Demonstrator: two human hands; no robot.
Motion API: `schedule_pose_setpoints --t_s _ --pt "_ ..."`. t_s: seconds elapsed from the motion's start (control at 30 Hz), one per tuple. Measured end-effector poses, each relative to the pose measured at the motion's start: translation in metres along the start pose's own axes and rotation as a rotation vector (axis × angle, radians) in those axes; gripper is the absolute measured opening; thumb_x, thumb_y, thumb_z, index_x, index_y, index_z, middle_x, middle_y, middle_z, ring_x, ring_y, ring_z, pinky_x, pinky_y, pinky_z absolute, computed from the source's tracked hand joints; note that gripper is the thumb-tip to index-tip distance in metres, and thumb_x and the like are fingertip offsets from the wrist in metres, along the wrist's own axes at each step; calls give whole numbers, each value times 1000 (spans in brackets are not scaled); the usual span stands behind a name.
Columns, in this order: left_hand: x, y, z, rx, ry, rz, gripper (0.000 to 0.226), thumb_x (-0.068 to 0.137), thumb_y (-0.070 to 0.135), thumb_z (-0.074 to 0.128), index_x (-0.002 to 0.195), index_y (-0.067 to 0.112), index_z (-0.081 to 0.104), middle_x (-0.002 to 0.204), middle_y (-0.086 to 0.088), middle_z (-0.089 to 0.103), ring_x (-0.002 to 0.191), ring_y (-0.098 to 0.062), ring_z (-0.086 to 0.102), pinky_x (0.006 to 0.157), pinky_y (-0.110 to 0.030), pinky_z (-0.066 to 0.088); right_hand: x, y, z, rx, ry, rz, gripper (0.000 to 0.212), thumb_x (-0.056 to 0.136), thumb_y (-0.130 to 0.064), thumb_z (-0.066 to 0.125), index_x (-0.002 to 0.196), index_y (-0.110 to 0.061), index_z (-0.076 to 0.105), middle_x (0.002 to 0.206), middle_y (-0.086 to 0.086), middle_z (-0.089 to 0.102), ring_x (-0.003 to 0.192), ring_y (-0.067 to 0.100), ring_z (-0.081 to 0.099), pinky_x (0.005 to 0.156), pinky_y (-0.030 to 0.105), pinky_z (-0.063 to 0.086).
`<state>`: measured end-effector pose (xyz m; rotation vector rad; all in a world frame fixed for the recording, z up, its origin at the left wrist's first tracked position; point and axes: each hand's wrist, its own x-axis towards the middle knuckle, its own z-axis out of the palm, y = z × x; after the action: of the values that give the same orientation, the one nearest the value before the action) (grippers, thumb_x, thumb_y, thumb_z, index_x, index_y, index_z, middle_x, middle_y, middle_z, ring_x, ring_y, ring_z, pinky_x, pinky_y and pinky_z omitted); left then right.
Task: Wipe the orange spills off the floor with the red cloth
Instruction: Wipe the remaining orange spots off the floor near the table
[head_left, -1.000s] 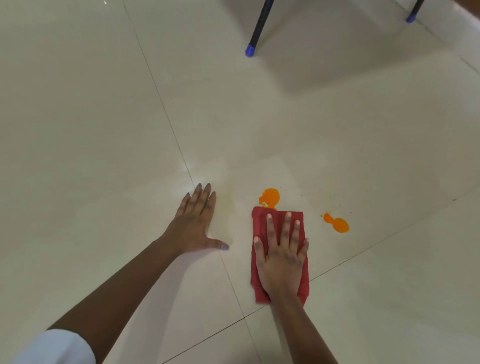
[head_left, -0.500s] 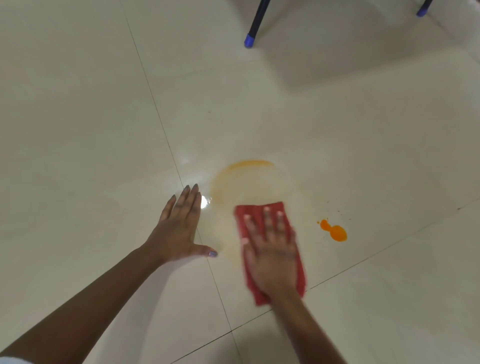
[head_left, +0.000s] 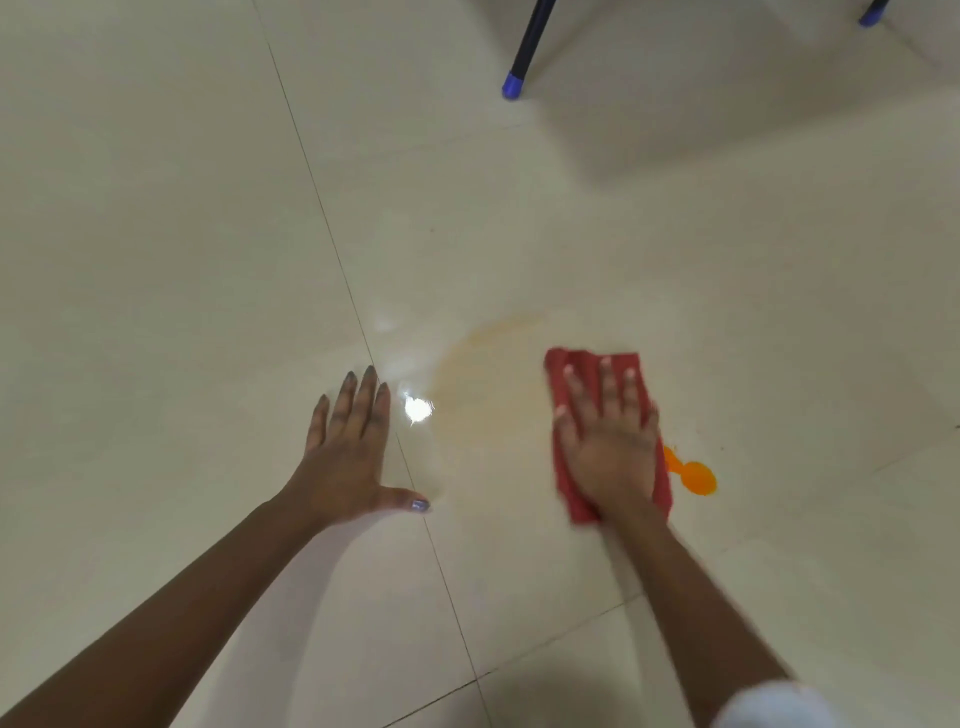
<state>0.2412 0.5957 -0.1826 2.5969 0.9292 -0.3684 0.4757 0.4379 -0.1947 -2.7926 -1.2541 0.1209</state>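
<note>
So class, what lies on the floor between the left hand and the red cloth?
A faint orange smear and a light glare, seen in the head view.

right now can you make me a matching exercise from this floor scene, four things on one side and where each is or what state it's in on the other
1. red cloth
2. left hand
3. orange puddle
4. chair leg

a. blue-capped, at top of view
b. flat on bare tile, holding nothing
c. pressed under the right hand
d. unwiped, right of the cloth

Pairs: 1-c, 2-b, 3-d, 4-a

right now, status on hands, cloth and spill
Left hand flat on bare floor. Right hand pressing red cloth. Faint smear left, one orange spill unwiped. Nothing blocking.
</note>
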Motion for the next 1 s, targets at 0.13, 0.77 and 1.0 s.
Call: schedule_pose_setpoints --t_s 0.13,0.77,1.0 --pt "3 -2 3 30 -23 0 139 36 101 9 135 12 -30 143 -2 -41 129 -16 -42 109 -44 -18 91 -48 1 59 -111 74 54 96 -46 24 147 -40 6 159 2 0 145 27 -4 114 52 2" --pt "-35 -23 0 -67 -26 35 139 41 101 21 141 13 -17 149 0 -29 133 -11 -33 108 -32 -22 -73 -109 13 64 -122 -524 55 84 -35 32 138 -39 36 151 -3 33 141 23 24 112 51 19" --pt "-46 -27 8 -37 -47 33 139 39 100 19 140 12 -21 147 -1 -34 133 -13 -35 106 -31 -26 -17 -30 -4 -42 -70 -146 59 83 -34 22 140 -33 38 146 7 42 136 30 34 106 54 28"
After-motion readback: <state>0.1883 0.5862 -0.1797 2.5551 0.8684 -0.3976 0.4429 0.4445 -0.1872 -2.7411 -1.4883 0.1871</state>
